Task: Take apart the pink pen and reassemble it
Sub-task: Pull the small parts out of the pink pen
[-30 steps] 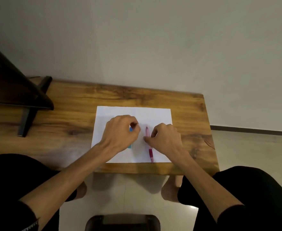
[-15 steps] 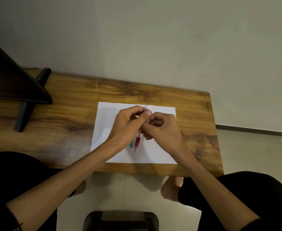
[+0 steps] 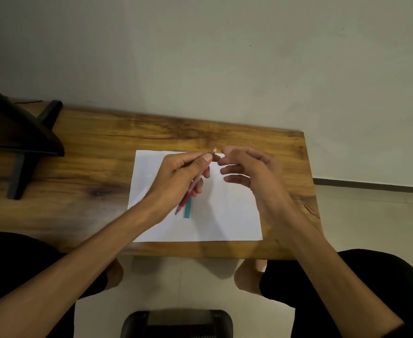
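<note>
Your left hand (image 3: 176, 178) pinches one pink pen (image 3: 192, 189), tilted above the one white sheet (image 3: 227, 215) on the wooden table (image 3: 90, 172); one teal pen (image 3: 188, 211) lies beneath; your right hand (image 3: 254, 174) hovers, fingers loosely curled, holding nothing; no writing readable

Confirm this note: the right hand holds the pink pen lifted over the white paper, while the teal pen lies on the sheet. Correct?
Not quite. The head view shows the left hand gripping the pink pen, not the right hand, whose fingers hover loosely curled beside the pen's top end. The rest stands: the pen is lifted over the white paper, and the teal pen lies on the sheet.
</note>
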